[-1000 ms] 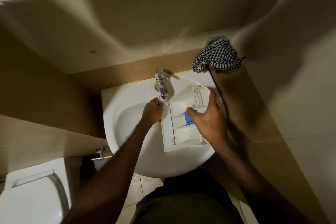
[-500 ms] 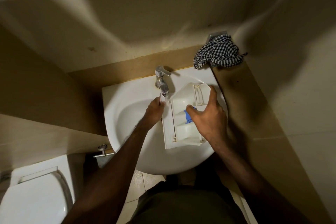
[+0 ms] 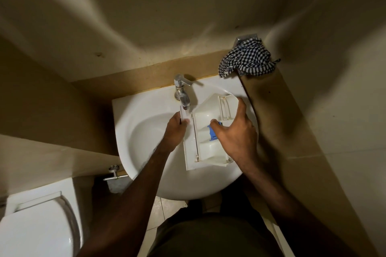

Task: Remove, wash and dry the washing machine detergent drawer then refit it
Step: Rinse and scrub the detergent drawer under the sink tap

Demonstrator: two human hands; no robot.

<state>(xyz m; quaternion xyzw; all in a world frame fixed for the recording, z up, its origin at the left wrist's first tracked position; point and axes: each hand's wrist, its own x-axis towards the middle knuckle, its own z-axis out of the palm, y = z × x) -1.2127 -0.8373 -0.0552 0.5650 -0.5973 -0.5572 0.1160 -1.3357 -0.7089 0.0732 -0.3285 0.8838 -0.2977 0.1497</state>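
Tan walls all round me, and low at my left the white toilet (image 3: 35, 227) with its lid down. Straight ahead is the white washbasin (image 3: 146, 131), set against a brown ledge. Across the right half of that basin lies the white detergent drawer (image 3: 205, 142), open side up, front panel toward the basin's middle, its far end up near the back rim.

My right hand (image 3: 236, 133) is spread over the drawer's right side, thumb down inside beside the blue insert (image 3: 212, 132), fingers reaching over the far compartment, so it's gripping the drawer from above. My left hand (image 3: 174, 129) is curled at the drawer's front panel right under the spout, fingers closed on its top corner.

Up on the corner ledge to the right sits the black-and-white checked cloth (image 3: 246, 59), bunched over a metal fitting. The chrome tap (image 3: 181, 92) stands at the back of the basin, lever pointing right, with 1 thin stream of water running onto the panel by my left hand.
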